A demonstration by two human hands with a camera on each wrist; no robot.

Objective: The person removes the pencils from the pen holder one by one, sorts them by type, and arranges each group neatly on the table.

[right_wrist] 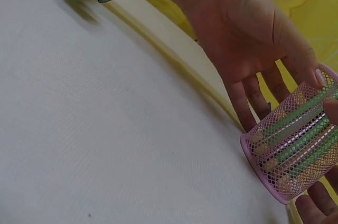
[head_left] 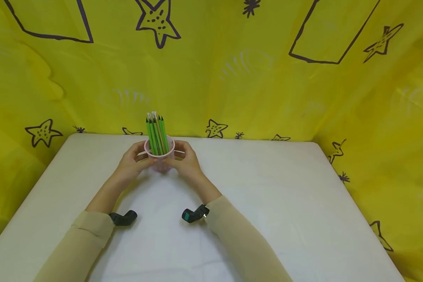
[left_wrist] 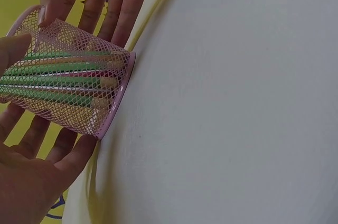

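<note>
A pink mesh pencil cup [head_left: 163, 166] stands upright between both hands towards the back left of the table. Several green pencils [head_left: 157, 137] rise out of it, along with a few slim white-tipped items [head_left: 153, 114]. My left hand [head_left: 131, 160] holds the cup's left side, its thumb across the front and its fingers round behind. On the opposite side, my right hand [head_left: 188, 161] grips it in the same way. Through the mesh [left_wrist: 79, 76] in the left wrist view, the pencils' lower ends show near the pink base rim [right_wrist: 261, 177], seen in the right wrist view.
A white-covered table [head_left: 285, 196] spreads beneath the arms. Yellow cloth [head_left: 197, 78] with drawn stars hangs behind it and along both sides. Black wrist devices [head_left: 124, 218] sit at both sleeve cuffs.
</note>
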